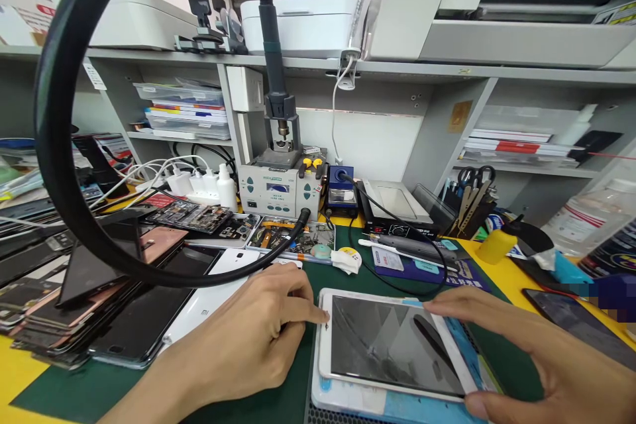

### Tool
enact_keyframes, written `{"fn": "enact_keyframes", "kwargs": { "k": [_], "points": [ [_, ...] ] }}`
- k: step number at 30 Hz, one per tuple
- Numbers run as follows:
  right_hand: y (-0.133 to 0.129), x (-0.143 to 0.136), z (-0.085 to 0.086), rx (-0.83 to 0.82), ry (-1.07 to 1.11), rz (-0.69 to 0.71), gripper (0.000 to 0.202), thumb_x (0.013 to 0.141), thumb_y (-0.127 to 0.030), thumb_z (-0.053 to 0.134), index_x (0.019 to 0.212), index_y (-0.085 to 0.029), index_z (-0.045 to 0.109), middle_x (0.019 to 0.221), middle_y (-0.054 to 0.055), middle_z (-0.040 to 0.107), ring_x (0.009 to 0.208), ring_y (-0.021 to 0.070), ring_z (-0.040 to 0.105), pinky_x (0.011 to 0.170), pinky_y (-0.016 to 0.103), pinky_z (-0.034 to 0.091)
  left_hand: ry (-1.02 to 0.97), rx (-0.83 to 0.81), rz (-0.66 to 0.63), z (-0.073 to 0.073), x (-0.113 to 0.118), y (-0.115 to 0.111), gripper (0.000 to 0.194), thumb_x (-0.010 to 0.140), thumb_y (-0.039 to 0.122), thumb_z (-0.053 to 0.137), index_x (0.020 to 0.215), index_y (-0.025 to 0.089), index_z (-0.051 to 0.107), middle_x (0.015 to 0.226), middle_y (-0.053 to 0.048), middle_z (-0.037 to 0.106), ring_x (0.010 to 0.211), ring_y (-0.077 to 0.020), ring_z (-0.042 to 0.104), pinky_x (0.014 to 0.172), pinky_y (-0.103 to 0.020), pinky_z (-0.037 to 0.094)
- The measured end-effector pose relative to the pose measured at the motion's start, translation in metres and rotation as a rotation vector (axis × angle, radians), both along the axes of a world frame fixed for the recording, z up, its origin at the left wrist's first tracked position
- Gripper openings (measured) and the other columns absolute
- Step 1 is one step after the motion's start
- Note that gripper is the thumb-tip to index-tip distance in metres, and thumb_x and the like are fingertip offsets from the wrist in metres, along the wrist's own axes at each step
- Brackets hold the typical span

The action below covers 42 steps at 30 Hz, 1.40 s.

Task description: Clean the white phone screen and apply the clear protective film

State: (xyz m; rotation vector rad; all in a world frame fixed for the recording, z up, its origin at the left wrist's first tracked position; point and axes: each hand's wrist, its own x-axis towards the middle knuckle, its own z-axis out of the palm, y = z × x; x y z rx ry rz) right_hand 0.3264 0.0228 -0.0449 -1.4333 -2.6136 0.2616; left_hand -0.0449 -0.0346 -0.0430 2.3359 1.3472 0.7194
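A white tablet (392,348) with a dark, streaked screen lies before me on a blue-and-white pad (348,397). At its left end my left hand (258,331) touches the white border with an outstretched index finger; the other fingers are bent and I see nothing held in them. My right hand (536,351) grips the tablet's right end, index finger at the far corner and thumb at the near one. Under the pad, a black perforated surface (322,414) shows at the front. A dark streak, perhaps a reflection, crosses the screen's right part.
Stacked phones and parts (74,305) crowd the left, beside a white phone back (213,298). A thick black hose (54,112) loops in front from the hot-air station (278,189). Behind the tablet lie a soldering iron (417,248) and a parts tray (283,238).
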Motion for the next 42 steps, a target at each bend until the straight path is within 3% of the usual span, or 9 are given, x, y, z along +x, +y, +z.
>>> {"fn": "enact_keyframes", "kwargs": {
  "k": [21, 35, 42],
  "points": [
    [-0.003, -0.006, 0.009, -0.063, 0.014, -0.043, 0.066, 0.077, -0.064, 0.073, 0.139, -0.045, 0.064, 0.152, 0.001, 0.061, 0.140, 0.0386, 0.056, 0.115, 0.048, 0.049, 0.014, -0.004, 0.008, -0.001, 0.000, 0.003, 0.052, 0.091, 0.006, 0.047, 0.116, 0.039, 0.078, 0.097, 0.000, 0.066, 0.088, -0.0168, 0.061, 0.083, -0.030, 0.047],
    [-0.001, -0.003, 0.006, -0.006, 0.043, -0.014, 0.066, 0.074, -0.064, 0.077, 0.137, -0.046, 0.066, 0.148, 0.000, 0.064, 0.134, 0.0377, 0.062, 0.109, 0.045, 0.054, 0.021, 0.009, 0.005, -0.002, 0.001, 0.003, 0.051, 0.090, 0.006, 0.048, 0.115, 0.038, 0.079, 0.096, -0.001, 0.066, 0.087, -0.0169, 0.061, 0.082, -0.031, 0.047],
    [-0.003, -0.008, 0.011, -0.067, 0.042, -0.016, 0.068, 0.077, -0.063, 0.076, 0.140, -0.042, 0.064, 0.152, 0.003, 0.061, 0.139, 0.0388, 0.057, 0.113, 0.046, 0.051, 0.030, 0.008, 0.012, 0.001, 0.001, 0.001, 0.049, 0.089, 0.005, 0.049, 0.114, 0.035, 0.080, 0.096, -0.002, 0.067, 0.088, -0.0174, 0.062, 0.082, -0.030, 0.048]
  ]
}}
